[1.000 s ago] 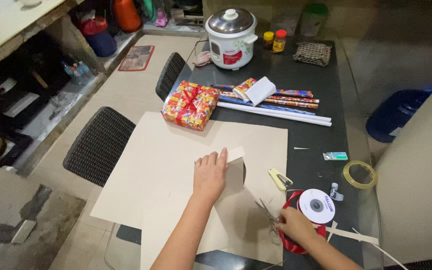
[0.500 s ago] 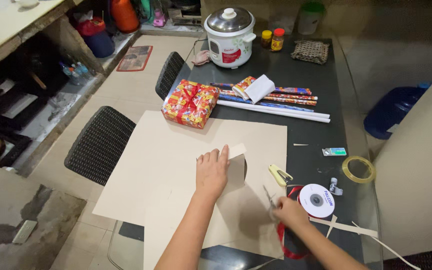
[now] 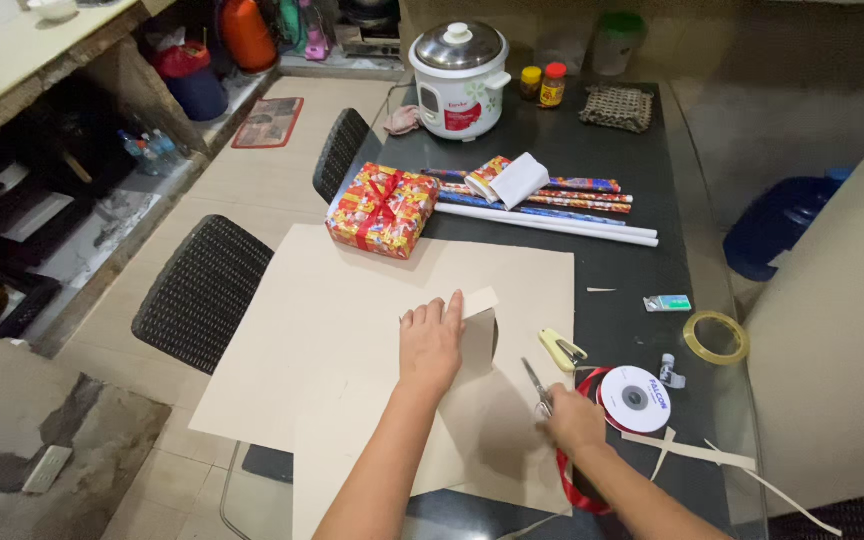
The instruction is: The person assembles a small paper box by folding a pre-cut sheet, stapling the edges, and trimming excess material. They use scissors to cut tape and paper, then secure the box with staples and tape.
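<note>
My left hand (image 3: 431,340) lies flat, fingers together, pressing a partly cut flap of tan cardboard (image 3: 352,300) on the dark glass table (image 3: 622,180). My right hand (image 3: 574,418) grips a pair of scissors (image 3: 537,385), blades pointing up and away over the cardboard's right part. A red ribbon loops from under that hand to a white ribbon spool (image 3: 635,398) just to its right. A yellow stapler (image 3: 560,350) sits between hand and cardboard edge.
A wrapped gift box with red ribbon (image 3: 382,209) and rolls of wrapping paper (image 3: 552,205) lie beyond the cardboard. A rice cooker (image 3: 459,78) stands at the far end. A tape roll (image 3: 717,337), cardboard strips and another board (image 3: 832,350) are right. Two black chairs (image 3: 202,290) stand left.
My right hand has lifted the scissors from beside the spool and moved them up and left over the cardboard. My left hand has stayed put.
</note>
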